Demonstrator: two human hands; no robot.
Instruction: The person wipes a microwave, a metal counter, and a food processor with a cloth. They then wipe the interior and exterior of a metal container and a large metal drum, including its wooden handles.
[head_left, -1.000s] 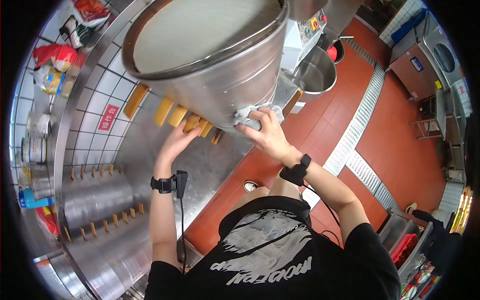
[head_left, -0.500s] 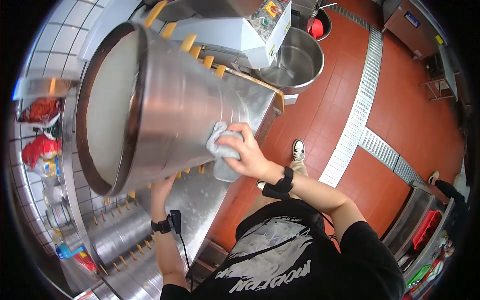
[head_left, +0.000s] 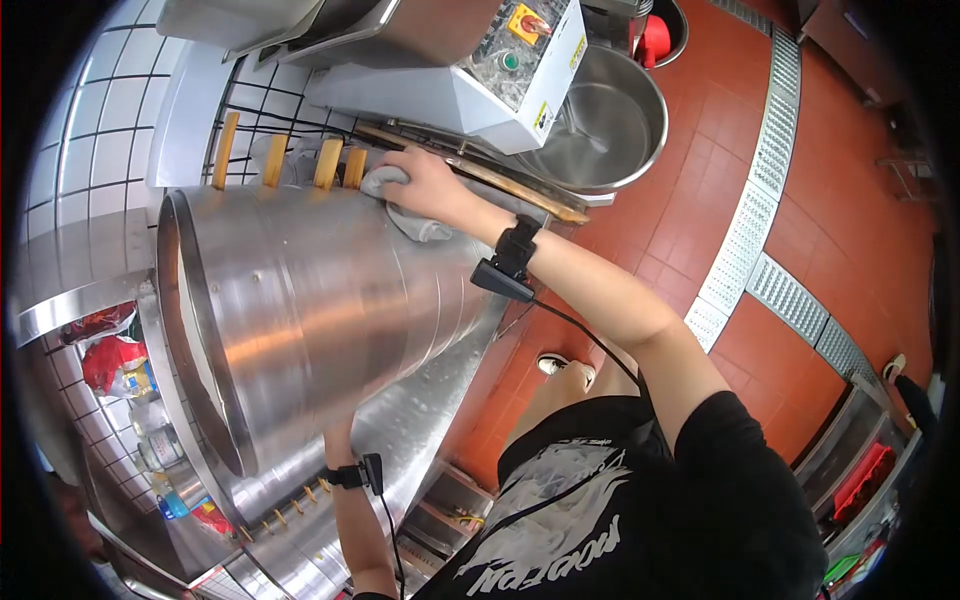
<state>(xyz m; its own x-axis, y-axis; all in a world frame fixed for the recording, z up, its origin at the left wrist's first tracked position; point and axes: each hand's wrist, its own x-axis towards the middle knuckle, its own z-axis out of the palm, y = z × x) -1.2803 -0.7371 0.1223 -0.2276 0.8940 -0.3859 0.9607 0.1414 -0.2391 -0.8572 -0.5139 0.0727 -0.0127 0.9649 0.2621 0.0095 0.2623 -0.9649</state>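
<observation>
A large metal cylinder (head_left: 320, 290) lies tilted over the steel counter (head_left: 420, 400), with wooden pegs (head_left: 326, 163) sticking out along its upper side. My right hand (head_left: 425, 186) presses a grey cloth (head_left: 418, 226) onto the cylinder's upper side, near the last peg. Beneath the cylinder is my left hand, its fingers hidden behind the metal; only the wrist and forearm show.
Behind the counter stands a white machine (head_left: 430, 100) with a big steel bowl (head_left: 610, 120). A shelf of bags and jars (head_left: 160, 445) runs along the tiled wall at left. Another person's leg (head_left: 912, 398) shows at far right.
My right hand and the cloth have moved up and left to the cylinder's upper side. The cylinder appears turned, with its open end less visible and its upper pegs in new positions.
</observation>
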